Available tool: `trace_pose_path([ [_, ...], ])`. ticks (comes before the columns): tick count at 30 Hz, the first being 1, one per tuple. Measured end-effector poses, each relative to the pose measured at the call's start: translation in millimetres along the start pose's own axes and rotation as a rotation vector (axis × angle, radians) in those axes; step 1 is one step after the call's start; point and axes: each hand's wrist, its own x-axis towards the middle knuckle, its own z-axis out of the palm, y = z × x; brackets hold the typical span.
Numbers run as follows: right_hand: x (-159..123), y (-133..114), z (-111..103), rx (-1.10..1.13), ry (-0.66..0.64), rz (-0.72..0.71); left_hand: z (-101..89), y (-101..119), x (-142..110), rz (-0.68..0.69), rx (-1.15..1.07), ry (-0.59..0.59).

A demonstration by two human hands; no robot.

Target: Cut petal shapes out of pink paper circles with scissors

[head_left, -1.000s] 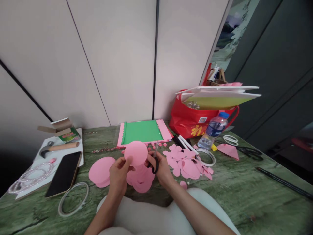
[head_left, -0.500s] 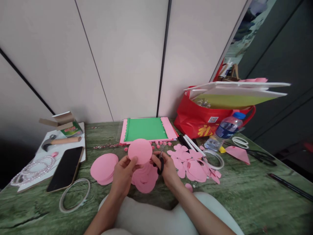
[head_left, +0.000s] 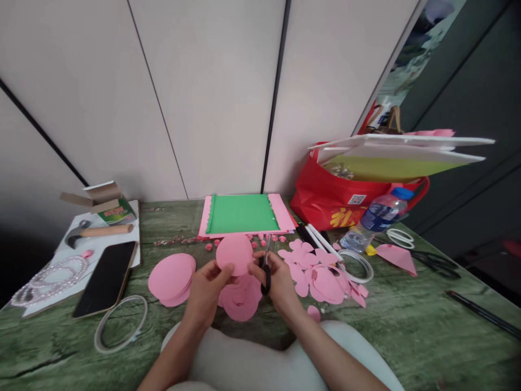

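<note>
Right in front of you, above the table (head_left: 407, 336), your left hand (head_left: 207, 288) has a pink paper circle (head_left: 235, 252) pinched near its lower edge, thumb on the near face. Your right hand (head_left: 279, 277) is closed around the scissors (head_left: 266, 279), their blades pointing up and away from you. Its fingertips come to the right edge of the circle, though you cannot tell whether they grip the paper too.

Just below the circle, between your wrists, lies a pile of pink paper pieces (head_left: 241, 309), partly hidden by your hands. Beside your left hand sits a stack of pink rounds (head_left: 169, 277), and beside your right hand you have loose pink petal shapes (head_left: 299, 252). Next to those lies a roll of tape (head_left: 369, 271), with white pens (head_left: 319, 237) just behind it.

Farther off, a green sheet (head_left: 244, 213) lies on pink paper (head_left: 281, 209) near the wall (head_left: 220, 108). To your right, a water bottle (head_left: 382, 217) leans in front of a red bag (head_left: 311, 198). Over to your left, another roll of tape (head_left: 99, 334) is near the phone (head_left: 106, 277); beyond, a hammer (head_left: 108, 231), a small box (head_left: 119, 210) and strings of beads (head_left: 61, 274) rest on a white board (head_left: 137, 233).
</note>
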Motion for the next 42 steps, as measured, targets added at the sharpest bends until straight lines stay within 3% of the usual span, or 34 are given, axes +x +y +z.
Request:
trace_pose_path([
  [7,-1,-4,-2,-0.047,0.043,-0.075,0.9,0,-3,-0.102,0.187,-0.134],
  [11,-3,-5,-1,-0.070,-0.019,-0.092,2.3,4,-5,-0.107,0.204,-0.096],
  [14,-9,-3,3,-0.070,-0.162,-0.030,1.4,6,-5,-0.020,0.091,-0.028],
  [17,-19,0,10,0.000,-0.429,0.093,1.3,7,-5,-0.003,0.016,0.001],
  [19,-24,2,13,0.023,-0.475,0.117,2.4,9,-5,-0.017,0.014,0.006],
  [30,-28,-1,10,0.063,-0.507,0.100,6.1,10,-10,-0.025,0.248,0.115],
  [42,-26,-13,12,0.045,-0.513,0.172,5.1,5,-8,0.006,0.240,0.167],
])
